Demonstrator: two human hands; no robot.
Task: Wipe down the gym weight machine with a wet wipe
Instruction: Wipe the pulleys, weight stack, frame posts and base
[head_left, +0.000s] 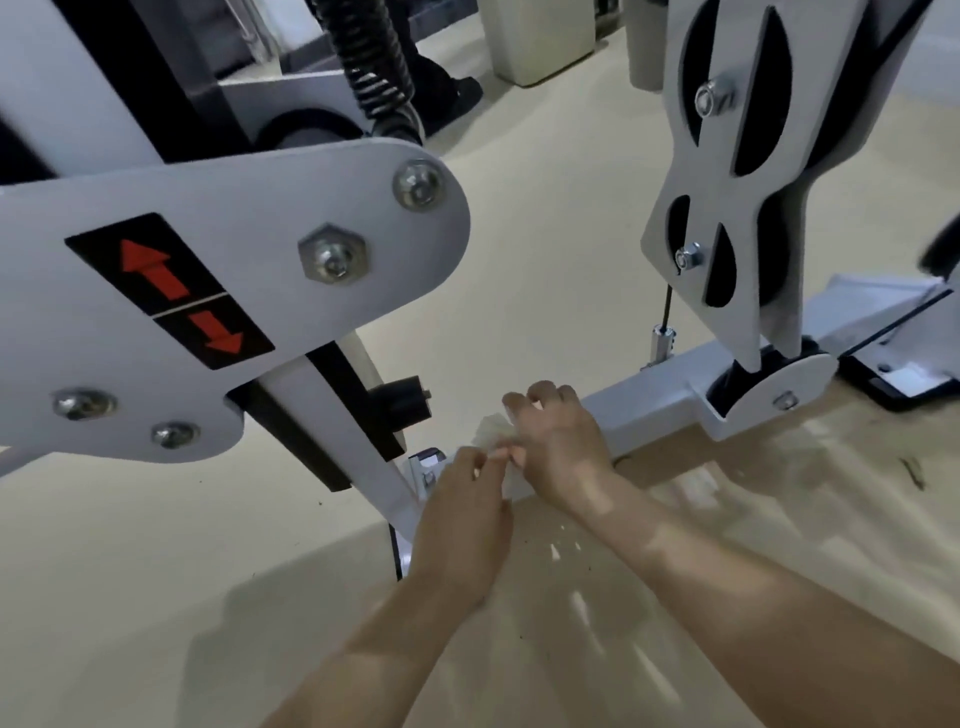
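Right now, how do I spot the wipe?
Start at the grey bar low on the floor, below the tall slotted plate. Where the left hand and right hand meet on it, the wipe is the crumpled white wad between them, the only soft thing there.

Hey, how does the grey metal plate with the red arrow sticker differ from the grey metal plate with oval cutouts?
The grey metal plate with the red arrow sticker is solid and runs sideways; the grey metal plate with oval cutouts is pierced and stands upright. Only the first bears a label. Both are fastened with bolts.
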